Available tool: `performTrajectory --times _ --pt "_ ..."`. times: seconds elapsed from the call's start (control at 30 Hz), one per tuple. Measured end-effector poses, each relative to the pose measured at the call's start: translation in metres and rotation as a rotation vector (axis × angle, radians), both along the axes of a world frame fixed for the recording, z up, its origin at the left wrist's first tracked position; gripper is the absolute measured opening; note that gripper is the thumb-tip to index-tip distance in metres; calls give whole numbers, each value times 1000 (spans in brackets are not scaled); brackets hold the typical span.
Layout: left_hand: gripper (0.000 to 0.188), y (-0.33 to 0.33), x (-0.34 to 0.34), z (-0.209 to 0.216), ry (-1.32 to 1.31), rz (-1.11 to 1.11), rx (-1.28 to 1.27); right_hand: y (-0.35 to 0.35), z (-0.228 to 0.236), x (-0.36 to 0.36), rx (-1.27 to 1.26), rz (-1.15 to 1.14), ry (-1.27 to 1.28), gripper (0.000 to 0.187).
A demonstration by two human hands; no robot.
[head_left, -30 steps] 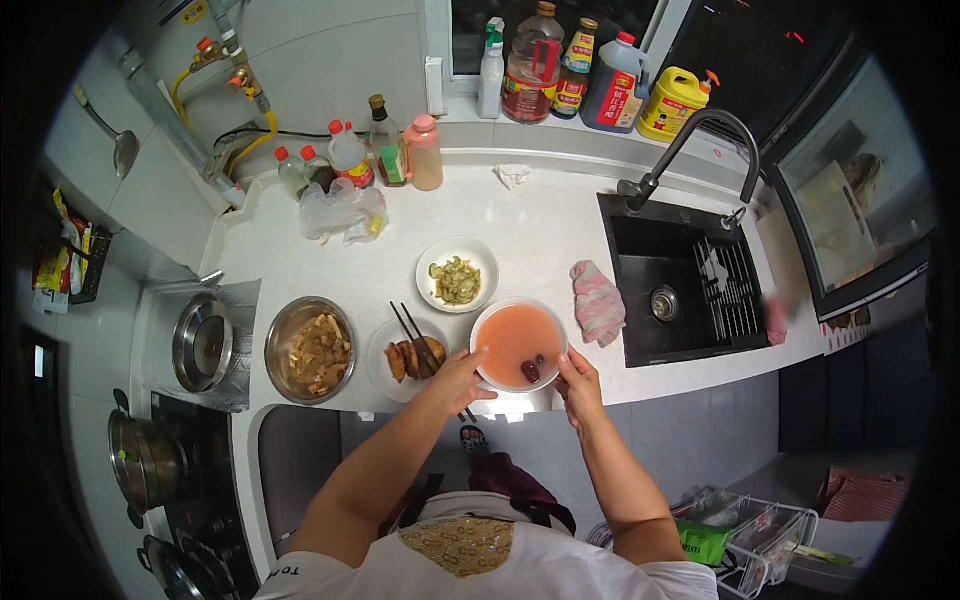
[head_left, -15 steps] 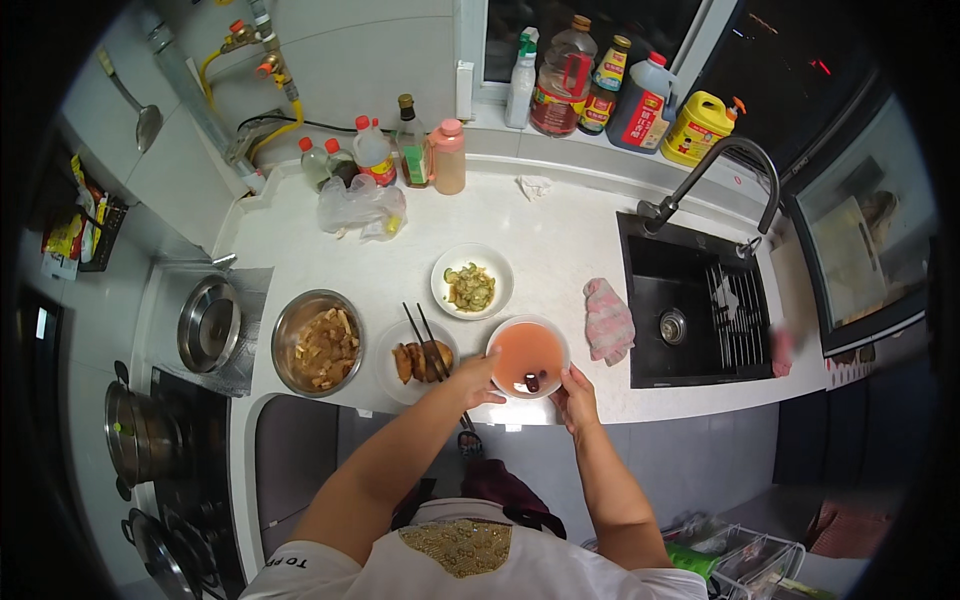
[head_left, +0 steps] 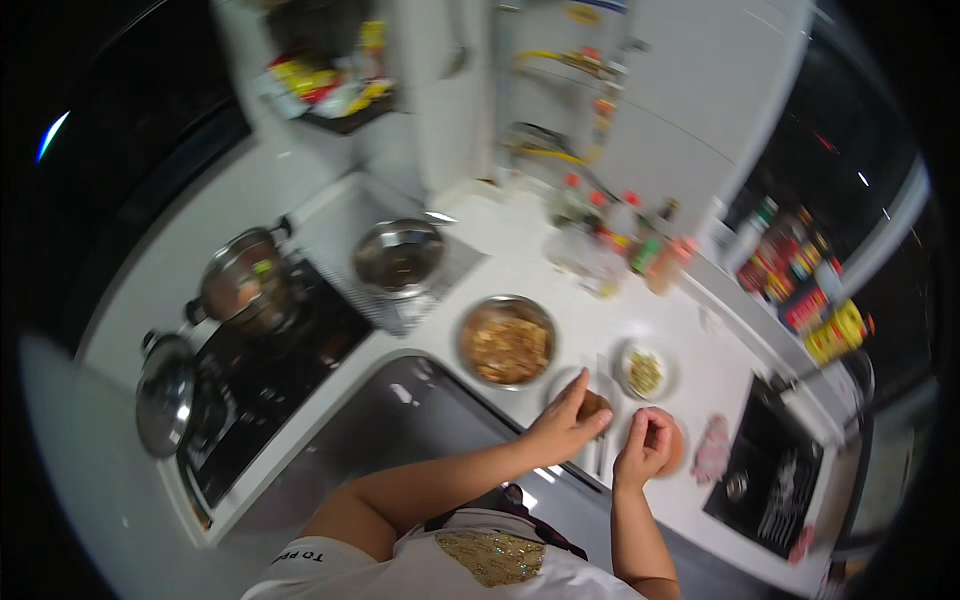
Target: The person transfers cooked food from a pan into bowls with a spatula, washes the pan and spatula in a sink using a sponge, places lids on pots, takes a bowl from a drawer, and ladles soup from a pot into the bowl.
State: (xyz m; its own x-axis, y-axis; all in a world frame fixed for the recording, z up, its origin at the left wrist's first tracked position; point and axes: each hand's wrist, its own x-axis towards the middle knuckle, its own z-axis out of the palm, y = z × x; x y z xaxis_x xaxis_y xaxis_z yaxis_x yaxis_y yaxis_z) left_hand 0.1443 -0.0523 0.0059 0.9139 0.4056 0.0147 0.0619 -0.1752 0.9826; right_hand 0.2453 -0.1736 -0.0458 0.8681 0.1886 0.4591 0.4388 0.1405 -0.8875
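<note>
My left hand point(head_left: 570, 422) is open with its thumb and fingers apart, over the plate of browned pieces point(head_left: 597, 402), hiding much of it. Close by on the right, my right hand point(head_left: 643, 452) has its fingers curled in, and I see nothing in them. It covers part of a bowl of reddish-orange liquid point(head_left: 676, 452) on the counter. Dark chopsticks point(head_left: 600, 455) show blurred between the hands. Just beyond stands a white bowl with chopped green food point(head_left: 643, 371). To the left is a steel bowl of brown chunks point(head_left: 508, 343).
A steel pan point(head_left: 398, 257) sits in the left corner, near a cooktop point(head_left: 290, 350) with a pot point(head_left: 250, 285) and a lidded pan point(head_left: 166, 395). Bottles point(head_left: 620, 220) line the back. A pink cloth point(head_left: 712, 450) lies beside the black sink point(head_left: 765, 480).
Both hands have let go of the bowl of reddish liquid, which rests on the counter. The view has swung left toward the cooktop, and my left hand has moved over the plate.
</note>
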Motion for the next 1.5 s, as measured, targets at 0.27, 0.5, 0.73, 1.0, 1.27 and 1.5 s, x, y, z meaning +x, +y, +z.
performTrajectory --times 0.27,0.5,0.73,1.0,1.27,1.5 --pt "70 126 -194 43 -93 534 282 202 54 -183 94 698 -93 11" --pt "63 202 -337 57 -117 801 446 309 60 -324 129 1040 63 11" --pt "60 261 -408 181 -148 770 1346 378 149 -400 580 1029 -261 34" --pt "60 350 -372 408 -66 747 2495 469 330 -433 770 675 -641 42" --pt "63 313 -533 529 812 1830 2173 506 416 -484 664 592 -862 45" --pt "63 303 -712 472 880 2385 1836 492 370 -518 593 815 -857 49"
